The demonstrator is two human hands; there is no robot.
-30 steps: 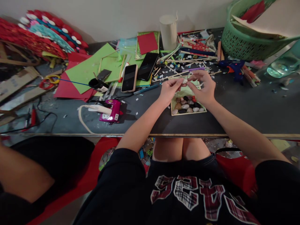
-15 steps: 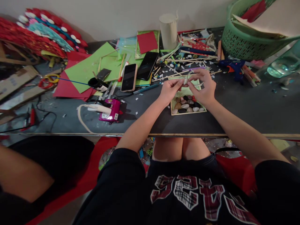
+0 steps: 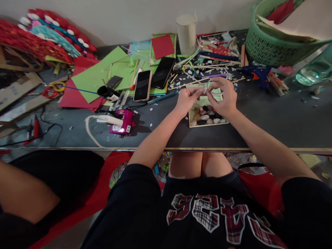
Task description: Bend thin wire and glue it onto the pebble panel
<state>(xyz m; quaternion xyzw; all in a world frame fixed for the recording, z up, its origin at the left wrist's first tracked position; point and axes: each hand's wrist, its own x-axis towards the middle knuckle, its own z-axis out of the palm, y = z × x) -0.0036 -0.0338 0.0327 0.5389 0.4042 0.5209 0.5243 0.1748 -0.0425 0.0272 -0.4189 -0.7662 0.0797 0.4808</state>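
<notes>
Thumb and fingers of my left hand (image 3: 188,98) pinch a small folded piece at the end of a thin white strip (image 3: 218,93), which looks like paper. My right hand (image 3: 224,95) is closed on the same strip, its fingertips close to the left ones, and a loop of the strip curves around its fingers. Both hands hover over the far part of a shallow, pale-rimmed tray (image 3: 207,125). In the near half of that tray lie several smooth pebbles (image 3: 204,117), brown, black, white and grey. My hands cover part of the tray.
Left of my hands lie two phones (image 3: 142,85), green paper (image 3: 95,84) and a purple power adapter (image 3: 121,122). Behind are a white cylinder (image 3: 186,34) and scattered sticks and scraps. A blue glue gun (image 3: 259,73) and green basket (image 3: 272,46) stand right. Another person's arm (image 3: 24,193) is at left.
My right hand has shifted slightly and its fingers have moved a little around the strip. My left hand stays nearly still.
</notes>
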